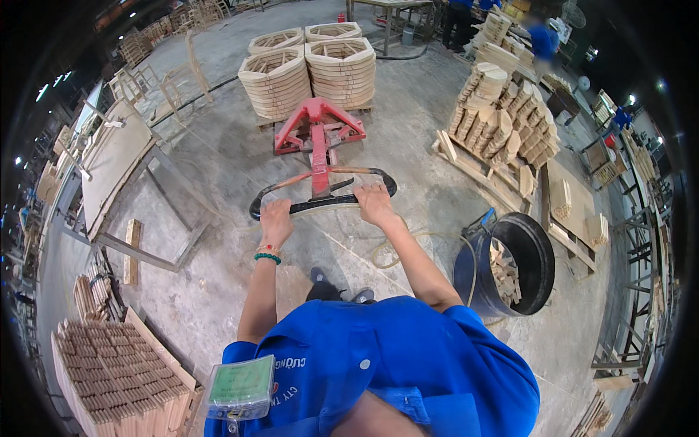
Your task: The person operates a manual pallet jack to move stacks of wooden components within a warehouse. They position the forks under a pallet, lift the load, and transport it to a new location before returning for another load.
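Both of my hands are on the handle point(324, 205) of a red pallet jack point(319, 156), a black loop with worn orange-brown parts. My left hand point(276, 218) is closed round the near bar at its left end, with a green bead bracelet on that wrist. Toward the bar's right end, my right hand point(374, 204) is wrapped over it. A small black lever point(342, 184) shows inside the loop. Beyond the handle, the jack's red body stands against a pallet point(360, 109) stacked with pale wooden frames point(341, 71); its forks are hidden.
A black barrel point(535, 262) of wood scraps stands at right, a thin yellow hose point(386, 247) beside it. Behind it are stacked wooden pieces point(502, 120) on a pallet. Leftward are a metal-legged table point(120, 164) and bundled wood strips point(120, 371). People in blue work far right.
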`<action>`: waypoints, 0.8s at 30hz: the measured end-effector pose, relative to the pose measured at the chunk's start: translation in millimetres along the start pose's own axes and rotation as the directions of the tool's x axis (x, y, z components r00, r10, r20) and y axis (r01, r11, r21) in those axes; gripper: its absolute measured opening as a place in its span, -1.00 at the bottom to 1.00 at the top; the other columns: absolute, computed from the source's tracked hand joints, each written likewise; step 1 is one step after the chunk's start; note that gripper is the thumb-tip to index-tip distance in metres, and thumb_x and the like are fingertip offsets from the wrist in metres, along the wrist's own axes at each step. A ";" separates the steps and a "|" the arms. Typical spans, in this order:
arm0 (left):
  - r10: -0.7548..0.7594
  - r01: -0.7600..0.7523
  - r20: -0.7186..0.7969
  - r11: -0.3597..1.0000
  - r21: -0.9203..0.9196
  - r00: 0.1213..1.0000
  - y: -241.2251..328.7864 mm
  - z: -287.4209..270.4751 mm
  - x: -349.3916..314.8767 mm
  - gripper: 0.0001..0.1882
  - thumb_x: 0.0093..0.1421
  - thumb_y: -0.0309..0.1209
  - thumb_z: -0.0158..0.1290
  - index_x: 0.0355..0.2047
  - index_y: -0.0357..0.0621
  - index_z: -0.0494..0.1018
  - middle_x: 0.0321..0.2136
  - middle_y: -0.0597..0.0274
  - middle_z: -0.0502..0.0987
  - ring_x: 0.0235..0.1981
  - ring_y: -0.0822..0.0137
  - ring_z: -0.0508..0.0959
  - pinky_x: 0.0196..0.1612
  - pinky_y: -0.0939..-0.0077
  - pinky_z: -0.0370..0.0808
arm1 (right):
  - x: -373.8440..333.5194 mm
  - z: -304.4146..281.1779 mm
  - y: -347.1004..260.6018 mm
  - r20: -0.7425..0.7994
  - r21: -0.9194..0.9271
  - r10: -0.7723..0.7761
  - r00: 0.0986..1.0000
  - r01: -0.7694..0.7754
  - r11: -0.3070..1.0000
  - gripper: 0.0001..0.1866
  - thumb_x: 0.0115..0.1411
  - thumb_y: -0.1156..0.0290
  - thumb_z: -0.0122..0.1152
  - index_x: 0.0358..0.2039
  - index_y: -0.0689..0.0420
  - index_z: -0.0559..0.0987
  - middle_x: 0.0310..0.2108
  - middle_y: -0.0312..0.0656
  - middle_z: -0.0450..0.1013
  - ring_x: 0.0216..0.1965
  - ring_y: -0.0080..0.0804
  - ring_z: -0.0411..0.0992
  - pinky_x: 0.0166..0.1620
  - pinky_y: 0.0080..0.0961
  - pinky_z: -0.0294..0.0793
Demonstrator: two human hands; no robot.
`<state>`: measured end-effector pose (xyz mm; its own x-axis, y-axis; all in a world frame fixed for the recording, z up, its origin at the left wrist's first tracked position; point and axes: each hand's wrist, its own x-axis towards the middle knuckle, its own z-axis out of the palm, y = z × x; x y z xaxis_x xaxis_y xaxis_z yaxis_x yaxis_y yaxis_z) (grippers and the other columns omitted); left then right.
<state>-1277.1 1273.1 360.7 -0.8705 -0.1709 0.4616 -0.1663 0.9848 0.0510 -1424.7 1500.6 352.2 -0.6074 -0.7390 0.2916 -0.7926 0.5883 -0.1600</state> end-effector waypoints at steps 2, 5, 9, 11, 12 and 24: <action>0.011 -0.011 0.000 1.000 0.003 1.000 9.0 -12.2 -9.2 -0.78 -0.11 -0.56 0.01 -0.39 -0.06 0.39 -0.42 0.18 0.47 -0.29 0.07 0.47 -0.22 0.19 0.34 | -14.6 -11.6 -4.3 -0.014 -0.016 0.006 1.000 -0.006 1.000 -0.69 -0.07 0.55 0.07 -0.23 0.10 0.47 -0.25 -0.08 0.44 -0.12 -0.12 0.39 -0.06 -0.22 0.28; 0.007 -0.007 0.026 1.000 0.004 1.000 22.8 -29.5 -42.7 -0.74 -0.12 -0.57 0.00 -0.34 -0.06 0.39 -0.40 0.16 0.47 -0.25 0.08 0.47 -0.20 0.19 0.34 | -53.4 -23.3 -20.4 -0.051 -0.027 0.000 0.999 -0.002 1.000 -0.70 -0.05 0.52 0.08 -0.22 0.11 0.48 -0.28 -0.08 0.45 -0.14 -0.14 0.39 -0.06 -0.20 0.27; 0.001 0.004 0.104 0.998 -0.055 0.995 38.2 -74.7 -117.5 -0.73 -0.11 -0.56 0.01 -0.33 -0.06 0.39 -0.39 0.16 0.46 -0.25 0.08 0.46 -0.18 0.21 0.33 | -127.5 -36.9 -68.4 -0.020 0.001 0.023 1.000 -0.023 1.000 -0.69 -0.08 0.53 0.09 -0.24 0.13 0.48 -0.31 -0.09 0.45 -0.16 -0.14 0.39 -0.08 -0.22 0.28; -0.004 0.010 0.116 0.998 -0.055 0.993 41.9 -92.3 -139.0 -0.77 -0.09 -0.55 0.02 -0.36 -0.05 0.38 -0.39 0.17 0.45 -0.25 0.10 0.45 -0.18 0.21 0.33 | -145.5 -51.0 -87.3 -0.026 -0.007 0.038 0.999 -0.038 0.999 -0.69 -0.09 0.53 0.09 -0.25 0.13 0.48 -0.32 -0.09 0.44 -0.17 -0.14 0.39 -0.09 -0.22 0.28; 0.010 -0.004 0.102 0.998 -0.062 0.995 51.6 -98.5 -145.6 -0.76 -0.11 -0.57 0.01 -0.37 -0.06 0.37 -0.41 0.17 0.44 -0.26 0.09 0.45 -0.18 0.22 0.32 | -157.2 -55.8 -89.3 -0.021 -0.027 0.052 0.998 -0.053 0.998 -0.70 -0.09 0.53 0.09 -0.25 0.13 0.48 -0.33 -0.10 0.44 -0.17 -0.14 0.39 -0.09 -0.23 0.28; 0.100 -0.078 0.122 0.983 -0.169 0.987 76.6 -179.8 -292.7 -0.76 -0.10 -0.58 -0.01 -0.36 -0.10 0.40 -0.42 0.18 0.46 -0.29 0.13 0.47 -0.20 0.27 0.38 | -320.3 -87.7 -162.7 -0.068 0.063 0.079 0.995 -0.074 0.995 -0.68 -0.10 0.57 0.11 -0.26 0.03 0.47 -0.33 -0.17 0.38 -0.14 -0.17 0.35 0.08 -0.15 0.18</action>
<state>-951.7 1404.4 388.7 -0.9328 -0.0744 0.3527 -0.0169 0.9864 0.1635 -1096.5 1670.4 367.5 -0.6629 -0.6664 0.3415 -0.7470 0.6200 -0.2401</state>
